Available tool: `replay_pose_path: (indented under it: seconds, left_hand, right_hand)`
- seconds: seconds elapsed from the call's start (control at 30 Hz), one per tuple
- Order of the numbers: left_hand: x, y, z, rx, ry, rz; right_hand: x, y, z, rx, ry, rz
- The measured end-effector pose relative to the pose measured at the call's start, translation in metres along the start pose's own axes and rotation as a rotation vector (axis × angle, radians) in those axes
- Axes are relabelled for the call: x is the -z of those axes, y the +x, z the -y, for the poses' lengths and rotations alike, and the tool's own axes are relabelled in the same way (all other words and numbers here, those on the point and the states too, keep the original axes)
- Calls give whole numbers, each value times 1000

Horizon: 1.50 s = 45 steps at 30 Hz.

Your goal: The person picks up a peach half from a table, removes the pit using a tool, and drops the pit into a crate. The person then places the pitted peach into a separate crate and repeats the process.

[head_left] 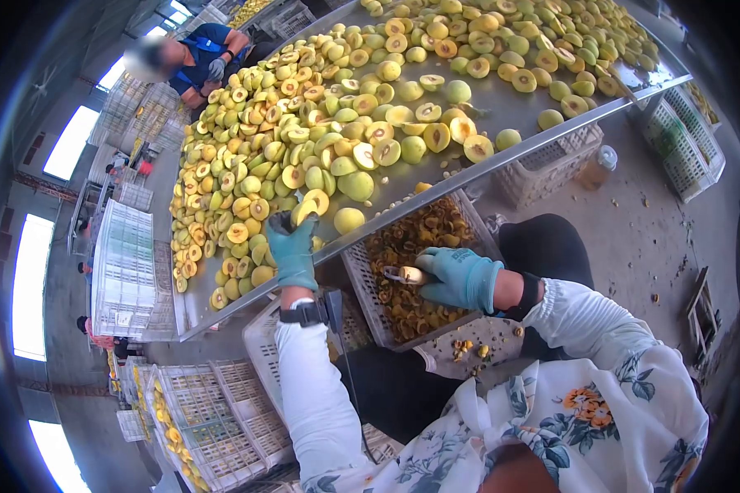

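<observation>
My left hand (pixel 292 249), in a teal glove, is at the near edge of the metal table (pixel 501 111), its fingers closed on a halved yellow fruit (pixel 311 205). Halved and whole fruits (pixel 279 140) are heaped beyond it. My right hand (pixel 459 275), also gloved, is wrapped round the pale handle of a small pitting tool (pixel 407 275) with a metal loop at its end. The tool hangs over a crate (pixel 360 267) of brown pits and scraps, below the table edge.
White crates (pixel 214 411) stand at the lower left, with stacked ones (pixel 123 263) behind. Other crates (pixel 551 164) are under the table and at the right (pixel 682 144). A jar (pixel 598 164) stands on the floor. A co-worker (pixel 210 62) is at the table's far left.
</observation>
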<state>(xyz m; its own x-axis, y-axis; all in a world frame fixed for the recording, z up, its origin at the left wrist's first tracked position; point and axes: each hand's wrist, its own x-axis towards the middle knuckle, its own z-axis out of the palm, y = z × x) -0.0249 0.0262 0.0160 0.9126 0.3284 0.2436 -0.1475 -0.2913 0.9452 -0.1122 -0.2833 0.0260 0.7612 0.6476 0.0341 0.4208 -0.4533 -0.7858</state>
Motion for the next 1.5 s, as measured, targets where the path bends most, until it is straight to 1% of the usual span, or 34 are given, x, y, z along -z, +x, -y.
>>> replay_pose_path:
  seconds: [0.07,0.13,0.17,0.27,0.3,0.4,0.43,0.5,0.57,0.6,0.63,0.67,0.7,0.73,0.77,0.8,0.83,0.87,0.9,0.93,1.0,1.03,1.1,1.2,1.23,1.27,1.33,1.37,1.43,1.47,1.5]
  left_hand:
    - [-11,-48,-67,261,-497,13]
    - [-13,-79,-87,507,-739,65]
    - [-13,-90,-85,564,-705,57]
    - [-26,-108,-87,561,-858,93]
    - [-36,-115,-100,609,-1012,114]
    - [-49,-126,-89,519,-920,165]
    - [-56,-130,-90,498,-974,117]
    - [-63,-129,-86,365,-790,139]
    - [-63,-131,-82,67,-228,227]
    - [-64,-132,-82,-79,35,212]
    - [-67,-134,-88,-30,-119,189]
    - [-69,-132,-88,137,-389,169]
    - [-71,-130,-88,298,-662,105]
    - [-72,-130,-83,214,-532,158]
    - [-73,-130,-76,129,-404,211]
    - [-74,-130,-72,43,-275,264]
    - [-72,-132,-71,-72,10,314]
    - [-73,-132,-70,-213,124,342]
    - [-75,-130,-73,-356,239,368]
    - [-76,-130,-75,-498,355,390]
    - [-75,-133,-68,-541,327,416]
    - [-76,-135,-68,-508,299,408]
    - [-80,-139,-68,-322,160,366]
    - [-87,-145,-75,92,-208,241]
    - [-87,-144,-79,217,-322,186]
    - [-85,-142,-83,317,-399,156]
    - [-75,-134,-88,493,-503,114]
    - [-66,-132,-87,542,-518,115]
    - [-61,-134,-82,453,-488,62]
    - [-66,-139,-79,319,-438,15]
    - [-69,-142,-76,186,-390,-26]
  right_hand:
    - [3,1,7,-49,182,-21]
    - [6,3,12,-115,407,-25]
    - [2,3,10,-79,412,-82]
    - [12,-2,27,-188,572,-56]
    - [8,-1,23,-111,462,-111]
    - [1,3,14,55,178,-247]
    - [3,4,13,58,125,-259]
    - [7,3,12,57,15,-273]
    - [7,2,13,52,-43,-272]
    - [7,3,13,53,-70,-277]
    - [7,4,13,28,-83,-255]
    - [9,4,14,22,8,-287]
    - [12,6,16,17,98,-317]
    - [13,8,17,11,188,-346]
    - [15,11,16,-28,309,-332]
    - [14,13,13,-25,372,-307]
    - [12,17,8,-22,435,-282]
    - [10,19,6,-17,499,-259]
    - [12,19,7,-56,496,-238]
    - [14,18,10,-39,405,-276]
    - [15,16,14,-4,224,-344]
    - [13,16,13,-4,232,-332]
    - [10,19,10,-1,248,-307]
    - [10,12,14,44,58,-270]
    - [8,8,14,141,50,-275]
    - [3,4,13,257,60,-213]
    - [0,-9,23,371,109,-75]
    - [8,-12,30,255,35,164]
    - [13,-8,30,114,-42,130]
    - [14,-7,28,34,-74,107]
    - [13,-4,20,63,-59,-16]
